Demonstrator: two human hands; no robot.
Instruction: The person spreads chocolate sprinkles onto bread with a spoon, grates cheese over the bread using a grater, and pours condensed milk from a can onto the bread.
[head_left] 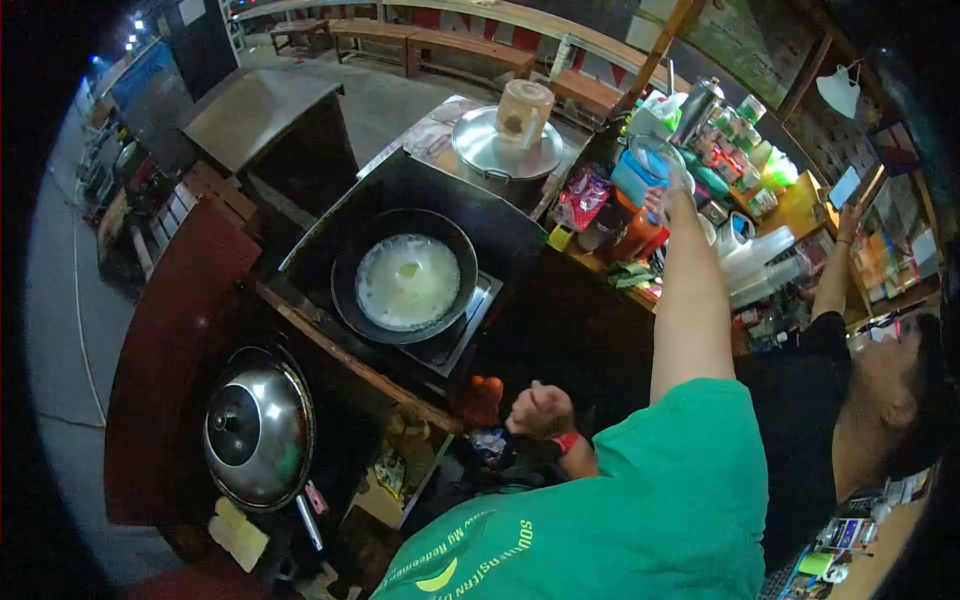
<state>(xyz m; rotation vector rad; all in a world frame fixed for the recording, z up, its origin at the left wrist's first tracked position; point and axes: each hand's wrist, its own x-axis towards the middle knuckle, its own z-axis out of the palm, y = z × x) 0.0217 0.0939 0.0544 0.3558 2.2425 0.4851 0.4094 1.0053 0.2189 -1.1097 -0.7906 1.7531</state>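
Note:
My right arm stretches toward the crowded counter, and my right hand [660, 203] is closed around the lower edge of a clear round container [657, 160]. Below the stove's edge, my left hand [541, 410], with a red band at its wrist, has its fingers curled; what they hold, if anything, is hidden. A blurred orange-red object [482, 398] lies beside it. On the stove [470, 325] sits a black pan [343, 290] with pale, bubbling liquid [405, 285] and a lighter lump in it.
A lidded silver wok [258, 435] stands lower left. Behind the stove, a tub [525, 108] rests on a large pot's lid [490, 150]. Stacked clear cups [765, 262] and a metal jug [697, 108] crowd the right counter. A person in black [795, 400] reaches up at right.

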